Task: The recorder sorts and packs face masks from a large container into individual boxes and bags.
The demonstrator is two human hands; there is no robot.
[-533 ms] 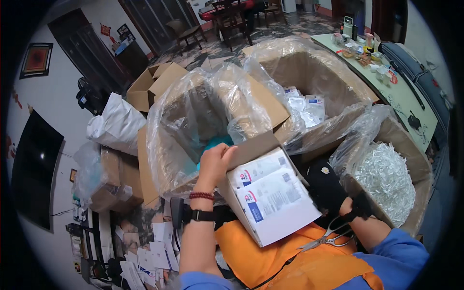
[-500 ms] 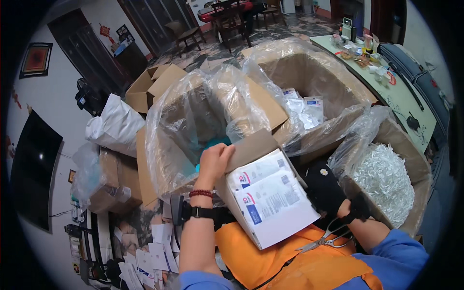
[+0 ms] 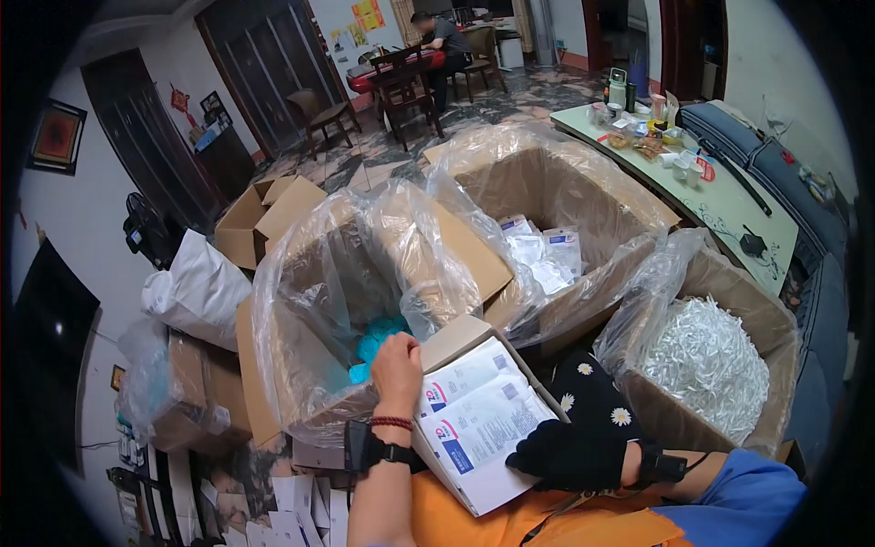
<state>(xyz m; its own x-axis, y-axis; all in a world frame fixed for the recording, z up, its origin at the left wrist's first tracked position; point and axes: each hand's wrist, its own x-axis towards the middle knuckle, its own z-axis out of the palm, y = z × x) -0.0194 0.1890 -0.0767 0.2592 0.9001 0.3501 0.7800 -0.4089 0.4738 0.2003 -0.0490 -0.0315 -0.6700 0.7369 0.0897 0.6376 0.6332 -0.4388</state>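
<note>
An open white paperboard box (image 3: 492,503) tilts on my lap, packed with flat white printed packets (image 3: 488,401). My left hand (image 3: 398,369) is bare and closed, its curled fingers at the left edge of the box's raised flap (image 3: 453,343); the fingertips are partly hidden. Over the box's right side lies my right hand (image 3: 570,456) in a black glove, gripping that edge with its fingertips on the packets. Orange cloth (image 3: 437,515) covers my lap. Scissors (image 3: 572,500) are mostly hidden under my right hand.
Plastic-lined cartons surround me: one with turquoise items (image 3: 378,339), one with white packets (image 3: 547,255), one with white shreds (image 3: 706,369). Flattened white cartons (image 3: 296,510) lie at lower left. A cluttered table (image 3: 720,214) stands at right. A person (image 3: 447,46) sits far off.
My right hand has come left onto the box's right side, covering most of the scissors. My left hand stays by the flap, which shows less. The view has tilted up.
</note>
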